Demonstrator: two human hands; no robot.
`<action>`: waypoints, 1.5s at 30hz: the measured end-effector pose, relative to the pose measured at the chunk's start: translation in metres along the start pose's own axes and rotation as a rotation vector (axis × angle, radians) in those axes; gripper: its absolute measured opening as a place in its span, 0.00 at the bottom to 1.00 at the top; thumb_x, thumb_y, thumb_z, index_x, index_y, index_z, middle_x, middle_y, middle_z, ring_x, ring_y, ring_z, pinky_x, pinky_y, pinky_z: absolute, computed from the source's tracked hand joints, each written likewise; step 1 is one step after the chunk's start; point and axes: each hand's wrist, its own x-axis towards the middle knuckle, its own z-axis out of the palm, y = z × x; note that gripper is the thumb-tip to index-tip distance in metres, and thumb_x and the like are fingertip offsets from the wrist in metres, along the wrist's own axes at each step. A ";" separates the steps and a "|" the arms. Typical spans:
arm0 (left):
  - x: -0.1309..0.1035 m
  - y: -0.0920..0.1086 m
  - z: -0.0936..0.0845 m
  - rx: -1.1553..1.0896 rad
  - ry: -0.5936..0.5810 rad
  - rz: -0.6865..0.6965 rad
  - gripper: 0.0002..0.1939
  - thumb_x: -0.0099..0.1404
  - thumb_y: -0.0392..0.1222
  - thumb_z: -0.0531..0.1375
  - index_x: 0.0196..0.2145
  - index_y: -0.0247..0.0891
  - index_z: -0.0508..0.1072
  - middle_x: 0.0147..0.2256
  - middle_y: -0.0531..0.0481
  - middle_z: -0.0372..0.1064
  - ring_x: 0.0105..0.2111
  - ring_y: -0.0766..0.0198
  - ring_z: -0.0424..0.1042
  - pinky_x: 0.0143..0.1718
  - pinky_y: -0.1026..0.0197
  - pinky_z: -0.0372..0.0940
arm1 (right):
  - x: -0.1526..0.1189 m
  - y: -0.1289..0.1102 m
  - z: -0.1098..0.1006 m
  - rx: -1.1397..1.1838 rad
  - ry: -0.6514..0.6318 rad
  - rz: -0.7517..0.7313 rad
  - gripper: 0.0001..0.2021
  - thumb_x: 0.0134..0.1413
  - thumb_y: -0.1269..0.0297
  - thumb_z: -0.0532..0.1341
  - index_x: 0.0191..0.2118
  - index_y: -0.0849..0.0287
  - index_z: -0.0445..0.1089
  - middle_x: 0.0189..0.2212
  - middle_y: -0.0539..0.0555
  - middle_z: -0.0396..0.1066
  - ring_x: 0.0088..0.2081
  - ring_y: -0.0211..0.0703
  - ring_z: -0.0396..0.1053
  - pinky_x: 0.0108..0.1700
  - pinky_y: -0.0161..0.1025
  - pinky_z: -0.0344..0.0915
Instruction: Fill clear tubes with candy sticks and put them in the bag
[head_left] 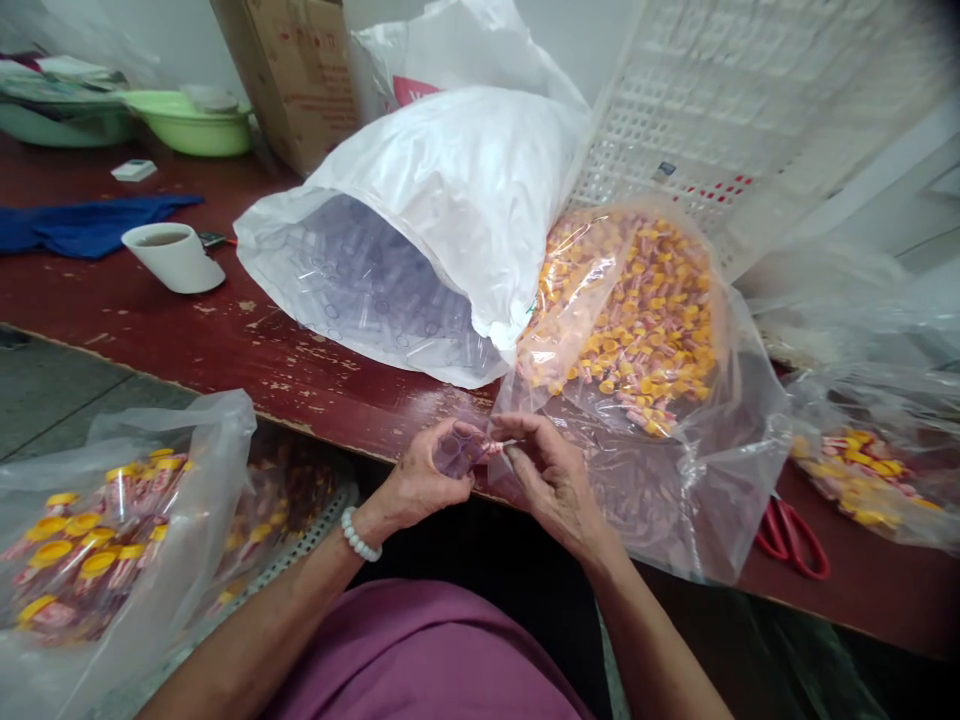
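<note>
My left hand (pixel 431 475) is wrapped round a clear, purplish plastic container (pixel 459 450) at the table's front edge. From the right, my right hand (pixel 544 470) pinches a small red-and-white piece (pixel 493 449) between thumb and fingers, at the container's side. Whether that piece touches the container is too small to tell. Behind my hands lies a white sack (pixel 450 170), its mouth open on many clear plastic pieces (pixel 375 290). Right of it, a clear bag (pixel 697 500) holds many small yellow-topped pieces (pixel 637 310).
Bags of yellow-capped containers (pixel 97 565) stand at lower left. Red scissors (pixel 795 540) lie on the red table (pixel 277 375) at right. A white cup (pixel 174 262), blue cloth (pixel 97 225), green basin (pixel 191 125), cardboard box (pixel 300 85) and white crate (pixel 720 110) are further back.
</note>
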 end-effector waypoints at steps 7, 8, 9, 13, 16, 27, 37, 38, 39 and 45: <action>0.052 -0.032 0.031 0.045 0.219 0.156 0.22 0.41 0.25 0.60 0.37 0.35 0.68 0.35 0.48 0.72 0.36 0.62 0.72 0.41 0.59 0.66 | 0.002 0.072 0.033 -0.301 0.139 -0.135 0.23 0.61 0.70 0.47 0.62 0.59 0.49 0.55 0.63 0.61 0.56 0.46 0.61 0.56 0.50 0.61; 0.055 -0.034 0.031 0.033 0.204 0.155 0.22 0.41 0.25 0.60 0.37 0.35 0.68 0.35 0.48 0.72 0.36 0.61 0.72 0.41 0.59 0.66 | 0.002 0.078 0.034 -0.339 0.139 -0.122 0.25 0.61 0.69 0.47 0.63 0.61 0.46 0.55 0.64 0.61 0.55 0.47 0.61 0.55 0.50 0.61; 0.056 -0.035 0.029 -0.002 0.193 0.142 0.22 0.41 0.25 0.61 0.37 0.35 0.67 0.35 0.48 0.71 0.37 0.62 0.72 0.40 0.59 0.66 | 0.002 0.082 0.034 -0.377 0.130 -0.117 0.25 0.61 0.68 0.48 0.64 0.62 0.46 0.53 0.65 0.63 0.54 0.48 0.63 0.54 0.51 0.62; 0.045 -0.027 0.005 -0.156 0.266 0.052 0.23 0.40 0.27 0.62 0.38 0.35 0.66 0.34 0.50 0.71 0.33 0.65 0.71 0.35 0.63 0.66 | 0.010 0.078 0.031 -0.528 0.032 -0.112 0.19 0.59 0.66 0.53 0.56 0.61 0.60 0.46 0.61 0.69 0.47 0.50 0.64 0.50 0.50 0.63; 0.033 -0.016 -0.015 -0.166 0.323 0.001 0.24 0.40 0.29 0.63 0.38 0.35 0.66 0.34 0.50 0.70 0.29 0.68 0.70 0.31 0.64 0.66 | 0.019 0.071 0.030 -0.635 -0.020 -0.059 0.15 0.57 0.67 0.56 0.50 0.59 0.67 0.43 0.60 0.70 0.43 0.50 0.64 0.47 0.48 0.63; 0.010 -0.014 -0.013 0.136 0.093 0.109 0.22 0.43 0.27 0.59 0.39 0.36 0.68 0.32 0.51 0.70 0.30 0.65 0.69 0.32 0.64 0.63 | 0.031 0.016 0.043 0.283 0.365 0.188 0.13 0.53 0.56 0.61 0.41 0.59 0.68 0.34 0.52 0.73 0.33 0.38 0.70 0.38 0.38 0.68; 0.003 -0.003 -0.012 0.085 0.008 0.084 0.21 0.42 0.25 0.58 0.37 0.36 0.69 0.31 0.53 0.69 0.29 0.66 0.68 0.31 0.66 0.62 | 0.007 0.013 0.018 -0.137 0.189 -0.078 0.13 0.54 0.73 0.52 0.42 0.54 0.68 0.55 0.56 0.57 0.58 0.46 0.56 0.58 0.50 0.56; 0.003 -0.002 -0.011 0.099 -0.003 0.082 0.21 0.42 0.25 0.58 0.37 0.36 0.69 0.30 0.53 0.69 0.28 0.67 0.67 0.30 0.66 0.62 | 0.005 0.014 0.018 -0.180 0.146 -0.111 0.17 0.50 0.77 0.51 0.43 0.54 0.68 0.56 0.55 0.57 0.58 0.46 0.56 0.58 0.50 0.56; 0.002 -0.002 -0.010 0.115 -0.008 0.081 0.21 0.42 0.25 0.58 0.37 0.36 0.69 0.30 0.53 0.69 0.28 0.67 0.67 0.29 0.66 0.61 | 0.003 0.015 0.020 -0.226 0.108 -0.142 0.21 0.46 0.80 0.50 0.44 0.53 0.68 0.56 0.54 0.57 0.57 0.46 0.57 0.58 0.50 0.56; 0.006 -0.003 0.002 0.072 0.061 0.041 0.18 0.41 0.25 0.58 0.34 0.35 0.70 0.29 0.54 0.69 0.27 0.68 0.67 0.28 0.67 0.62 | -0.006 0.019 0.027 -0.313 0.080 -0.198 0.27 0.40 0.82 0.49 0.47 0.54 0.67 0.56 0.55 0.59 0.55 0.46 0.59 0.54 0.49 0.59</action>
